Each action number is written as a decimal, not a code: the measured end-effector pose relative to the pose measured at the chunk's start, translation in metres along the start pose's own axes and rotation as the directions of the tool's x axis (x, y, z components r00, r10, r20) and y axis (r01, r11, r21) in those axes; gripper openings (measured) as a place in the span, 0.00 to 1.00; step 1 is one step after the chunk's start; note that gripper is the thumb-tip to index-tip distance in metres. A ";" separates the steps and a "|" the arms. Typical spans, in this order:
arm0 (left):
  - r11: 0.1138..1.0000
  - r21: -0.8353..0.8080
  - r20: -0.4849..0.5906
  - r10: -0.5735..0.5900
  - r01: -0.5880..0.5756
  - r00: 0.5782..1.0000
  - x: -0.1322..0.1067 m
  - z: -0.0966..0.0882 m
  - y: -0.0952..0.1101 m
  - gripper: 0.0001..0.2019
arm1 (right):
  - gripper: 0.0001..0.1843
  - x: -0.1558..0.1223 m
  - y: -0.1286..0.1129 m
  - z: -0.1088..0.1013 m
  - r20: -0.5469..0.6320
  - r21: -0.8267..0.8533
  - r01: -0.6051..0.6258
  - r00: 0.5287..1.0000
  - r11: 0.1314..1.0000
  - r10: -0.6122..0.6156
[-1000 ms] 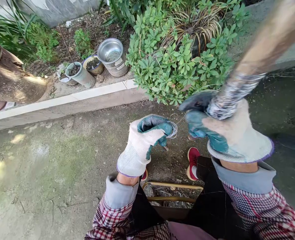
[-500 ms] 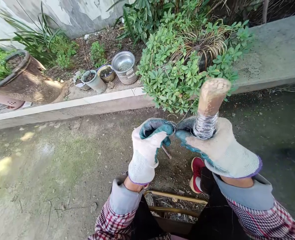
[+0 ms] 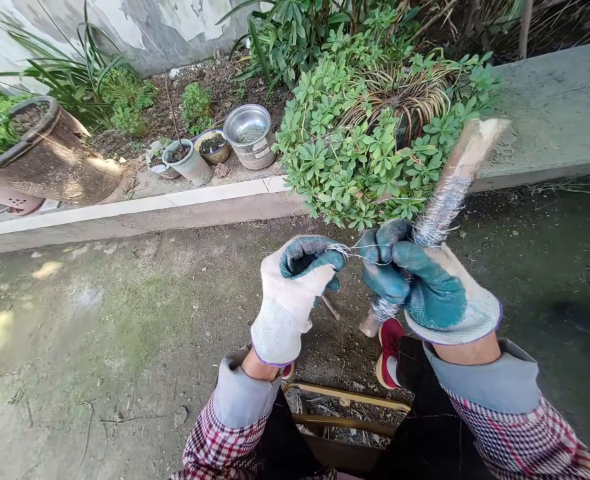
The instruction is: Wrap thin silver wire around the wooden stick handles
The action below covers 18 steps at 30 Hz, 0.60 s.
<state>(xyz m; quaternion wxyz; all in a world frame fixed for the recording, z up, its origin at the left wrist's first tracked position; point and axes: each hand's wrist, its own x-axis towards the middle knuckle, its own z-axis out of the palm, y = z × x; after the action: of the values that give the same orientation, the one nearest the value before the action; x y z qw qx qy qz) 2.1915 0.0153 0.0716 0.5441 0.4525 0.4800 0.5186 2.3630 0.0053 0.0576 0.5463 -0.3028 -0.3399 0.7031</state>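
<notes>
My right hand [image 3: 415, 280], in a white glove with a green palm, is wrapped around a wooden stick [image 3: 479, 143]. Thin silvery wire [image 3: 442, 207] is wound around the stick in many turns, above and below the fist. The stick leans, its upper end to the right. My left hand [image 3: 299, 287], gloved alike, pinches a small bunch of wire [image 3: 341, 249] between thumb and fingers. Loose strands stretch across the short gap between both hands. Below the left hand a thin brown stick end [image 3: 331, 307] sticks out; whether that hand grips it is hidden.
A leafy bush [image 3: 345, 147] overhangs the raised bed's edge [image 3: 215, 200] just beyond my hands. A metal pot [image 3: 249, 137], a small bucket [image 3: 189, 165] and a large brown planter [image 3: 59, 157] stand along it. Between my legs is a yellowish metal frame [image 3: 349, 395].
The wire-wound stick has turned in my right hand from end-on to leaning rightward, and its lower end now shows. Wire strands between the hands are spread more. My left hand has hardly moved.
</notes>
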 end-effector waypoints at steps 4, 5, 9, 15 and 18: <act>1.000 -0.009 -0.001 0.008 -0.008 1.000 0.004 -0.003 -0.005 0.04 | 0.13 0.001 -0.006 -0.003 -0.013 -0.069 -0.020 1.000 0.997 0.019; 1.000 -0.001 0.001 0.010 -0.010 1.000 0.004 -0.003 -0.005 0.04 | 0.13 0.002 -0.006 -0.004 -0.020 -0.083 -0.017 1.000 0.996 0.015; 0.999 0.041 -0.007 0.006 -0.006 1.000 0.004 -0.002 -0.003 0.04 | 0.15 0.002 -0.005 -0.004 -0.063 -0.076 0.007 0.998 0.997 -0.012; 0.997 0.065 -0.064 0.037 -0.032 0.997 0.003 0.000 0.001 0.04 | 0.10 -0.004 -0.015 -0.007 -0.021 -0.068 -0.069 0.997 0.995 0.068; 0.996 0.075 -0.069 0.053 -0.048 0.996 0.004 -0.002 0.002 0.04 | 0.14 -0.005 -0.025 -0.013 -0.062 -0.262 -0.158 0.987 0.952 0.146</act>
<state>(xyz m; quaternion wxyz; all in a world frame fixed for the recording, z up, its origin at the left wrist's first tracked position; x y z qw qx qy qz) 2.1888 0.0191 0.0732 0.4965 0.4651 0.5061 0.5301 2.3887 0.0062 0.0708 0.4520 -0.4133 -0.3954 0.6846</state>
